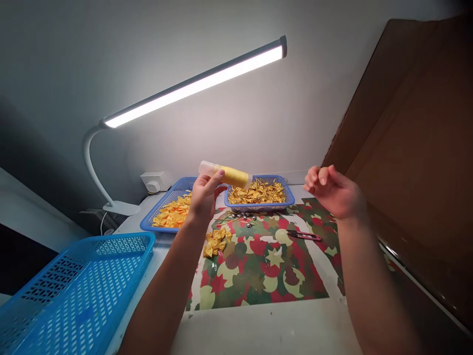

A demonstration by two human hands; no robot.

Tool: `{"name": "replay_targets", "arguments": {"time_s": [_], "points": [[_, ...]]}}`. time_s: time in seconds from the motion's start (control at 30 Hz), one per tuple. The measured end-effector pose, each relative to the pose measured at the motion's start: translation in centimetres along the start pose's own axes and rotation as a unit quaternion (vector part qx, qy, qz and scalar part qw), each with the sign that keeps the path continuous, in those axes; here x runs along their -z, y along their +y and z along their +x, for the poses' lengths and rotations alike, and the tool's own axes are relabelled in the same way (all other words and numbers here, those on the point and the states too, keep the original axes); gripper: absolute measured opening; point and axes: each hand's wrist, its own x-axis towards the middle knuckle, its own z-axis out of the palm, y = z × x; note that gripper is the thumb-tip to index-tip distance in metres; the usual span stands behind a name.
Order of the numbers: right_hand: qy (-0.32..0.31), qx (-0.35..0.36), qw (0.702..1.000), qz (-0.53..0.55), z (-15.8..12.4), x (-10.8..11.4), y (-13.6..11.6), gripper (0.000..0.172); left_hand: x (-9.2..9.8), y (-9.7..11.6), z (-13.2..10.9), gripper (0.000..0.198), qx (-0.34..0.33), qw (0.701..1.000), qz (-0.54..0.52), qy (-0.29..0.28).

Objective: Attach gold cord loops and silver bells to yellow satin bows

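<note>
Wrapped in my left hand (206,195) is a spool of yellow thread (233,176), raised above the table with its pale tube end pointing left. A faint strand runs from the spool toward my right hand (328,190), whose fingers are pinched together around the thread. Below lie several yellow ribbon bows (216,241) on a patterned sheet (254,276). A pair of pink-handled thread snips (305,236) rests on the sheet, under and left of my right hand. Small metal bells (248,217) with gold cords sit at the sheet's far side.
A blue basket (148,224) holds loose yellow bows, and another basket (260,206) holds bows with gold cords. At the left stands a light-blue perforated basket (107,296). A lit lamp (195,81) reaches overhead; a large cardboard box (417,123) borders the right.
</note>
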Motion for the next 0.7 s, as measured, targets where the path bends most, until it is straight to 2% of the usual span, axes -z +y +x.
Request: {"name": "replay_targets", "arguments": {"time_s": [0.07,0.13,0.2,0.3,0.43,0.57,0.7], "points": [[0.069,0.017,0.997,0.011,0.5,-0.1,0.2,0.043,-0.1,-0.1,-0.1,0.035,0.024,0.999,-0.001,-0.021],[0.084,0.027,0.996,0.023,0.9,-0.2,0.7,0.041,-0.2,-0.2,-0.2,0.034,0.039,0.999,-0.007,-0.034],[0.097,0.035,0.993,0.054,1.2,-0.1,1.2,0.04,-0.1,-0.4,0.0,0.031,0.043,0.999,-0.018,-0.024],[0.129,0.01,0.987,0.094,1.3,0.4,1.4,0.037,0.5,-0.8,0.6,0.03,0.01,0.999,-0.026,0.039],[0.146,-0.043,0.984,0.093,1.2,1.7,0.8,0.038,1.6,-1.5,1.5,0.029,-0.045,0.991,-0.017,0.125],[0.134,0.006,0.983,0.129,1.1,3.9,0.4,0.036,1.9,-1.7,1.8,0.031,-0.069,0.983,-0.025,0.171],[0.122,0.034,0.982,0.142,1.4,6.5,1.0,0.032,1.7,-1.4,1.7,0.031,-0.119,0.972,-0.008,0.202]]}}
